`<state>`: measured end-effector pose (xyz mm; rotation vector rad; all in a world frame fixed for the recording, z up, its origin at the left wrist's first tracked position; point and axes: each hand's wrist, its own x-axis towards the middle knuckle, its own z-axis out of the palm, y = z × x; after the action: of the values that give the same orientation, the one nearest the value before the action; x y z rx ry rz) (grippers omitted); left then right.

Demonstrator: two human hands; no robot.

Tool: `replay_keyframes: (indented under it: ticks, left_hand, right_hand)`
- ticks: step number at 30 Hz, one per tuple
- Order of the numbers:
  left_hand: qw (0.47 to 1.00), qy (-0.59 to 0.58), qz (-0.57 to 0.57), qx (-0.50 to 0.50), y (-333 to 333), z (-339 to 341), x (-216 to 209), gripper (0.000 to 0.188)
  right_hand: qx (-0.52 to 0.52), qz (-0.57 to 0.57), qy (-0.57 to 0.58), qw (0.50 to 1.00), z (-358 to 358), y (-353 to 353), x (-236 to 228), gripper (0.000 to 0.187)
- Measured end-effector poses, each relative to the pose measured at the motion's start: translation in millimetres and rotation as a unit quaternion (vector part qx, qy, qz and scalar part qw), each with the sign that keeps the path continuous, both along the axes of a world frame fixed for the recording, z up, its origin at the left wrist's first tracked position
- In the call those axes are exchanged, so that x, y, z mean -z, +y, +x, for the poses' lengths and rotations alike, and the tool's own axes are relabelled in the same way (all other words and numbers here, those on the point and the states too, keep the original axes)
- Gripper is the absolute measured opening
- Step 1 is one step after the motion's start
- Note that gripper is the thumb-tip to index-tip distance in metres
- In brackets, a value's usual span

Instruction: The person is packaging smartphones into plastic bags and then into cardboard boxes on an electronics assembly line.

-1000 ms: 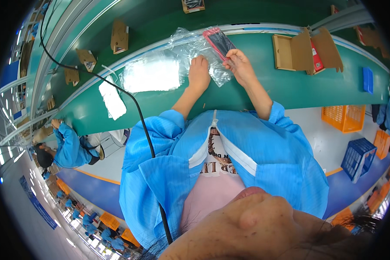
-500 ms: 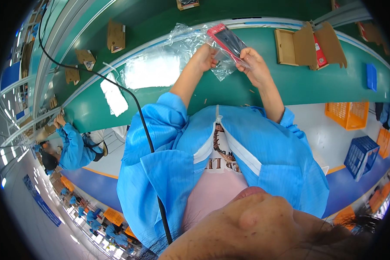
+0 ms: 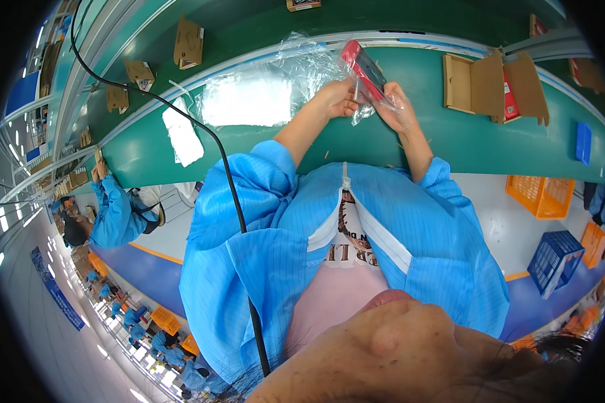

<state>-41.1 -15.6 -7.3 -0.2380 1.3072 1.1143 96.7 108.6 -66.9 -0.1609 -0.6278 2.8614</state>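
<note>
We see the right hand (image 3: 398, 113) gripping the lower end of a red-and-black object (image 3: 364, 68), tilted in a clear bag (image 3: 363, 117) above the green bench (image 3: 262, 149). The left hand (image 3: 340, 99) curls beside it, its hold unclear to us. Dark lettering (image 3: 347, 254) marks the pink shirt (image 3: 329, 295).

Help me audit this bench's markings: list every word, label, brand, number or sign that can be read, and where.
Shirt: dark lettering, partly covered by the jacket; wording withheld.
Red box at the open carton: pale marks, too small to read.
Blue banner, lower left: pale marks, too small and blurred.
Held red-and-black item: no readable text.
</note>
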Motion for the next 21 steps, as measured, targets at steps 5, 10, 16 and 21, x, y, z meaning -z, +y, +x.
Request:
replay_keyframes:
  ticks: [5,10,16,21]
  left_hand:
    - [0.978,0.185,-0.039,-0.085,1,-1,3,0.01]
    - [0.773,0.617,-0.095,-0.113,-27,-32,2,0.014]
    - [0.603,0.779,-0.108,-0.135,-29,-10,-9,0.029]
    - [0.954,0.212,0.106,-0.186,1,28,-46,0.029]
  right_hand:
    - [0.015,-0.037,0.017,0.999,3,1,2,0.018]
    - [-0.011,-0.024,0.016,1.0,3,2,8,0.015]
    - [0.032,0.078,-0.068,0.994,7,-4,-2,0.007]
    - [0.045,0.294,-0.104,0.949,12,3,-43,0.011]
